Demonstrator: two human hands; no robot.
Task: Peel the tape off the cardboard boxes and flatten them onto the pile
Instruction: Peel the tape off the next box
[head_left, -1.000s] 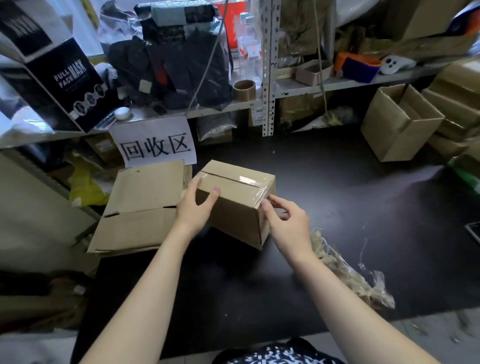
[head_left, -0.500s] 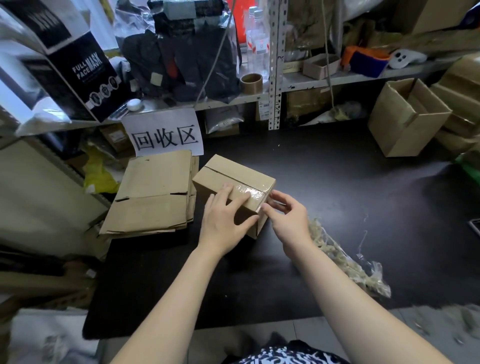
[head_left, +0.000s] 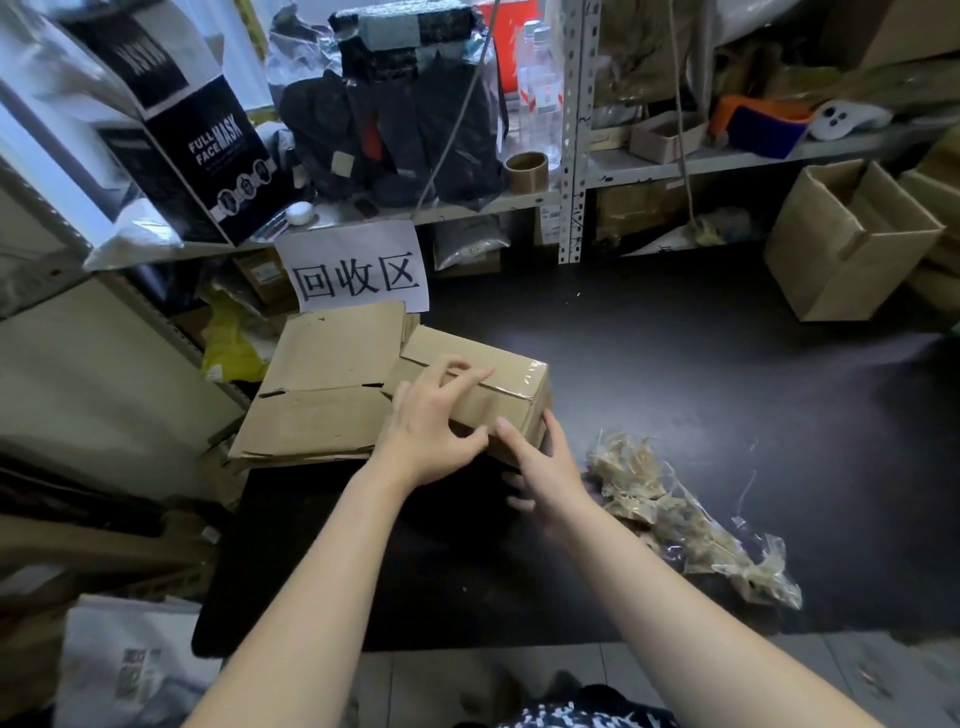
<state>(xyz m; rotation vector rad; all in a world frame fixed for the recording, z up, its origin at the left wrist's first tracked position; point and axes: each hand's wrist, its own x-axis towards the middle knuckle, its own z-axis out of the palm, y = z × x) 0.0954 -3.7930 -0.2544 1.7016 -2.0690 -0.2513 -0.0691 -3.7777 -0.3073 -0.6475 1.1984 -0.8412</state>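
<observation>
The box (head_left: 511, 397) sits on the black table (head_left: 675, 405), touching the pile of flattened cardboard (head_left: 322, 395). The left hand (head_left: 431, 431) grips its top with curled fingers. The right hand (head_left: 545, 467) clasps its near corner between thumb and forefinger. Crumpled tape (head_left: 675, 509) lies nearby.

left hand (head_left: 431, 423) grips taped box (head_left: 519, 395) by pile (head_left: 322, 384); right hand (head_left: 548, 470) seemingly pinches corner.

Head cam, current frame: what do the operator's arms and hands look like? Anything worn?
The left forearm and right forearm are bare; no sleeves show. The left hand and right hand have no gloves, and no watch, ring or band is visible. A dark garment with a white speckled print shows at the bottom edge.
</observation>
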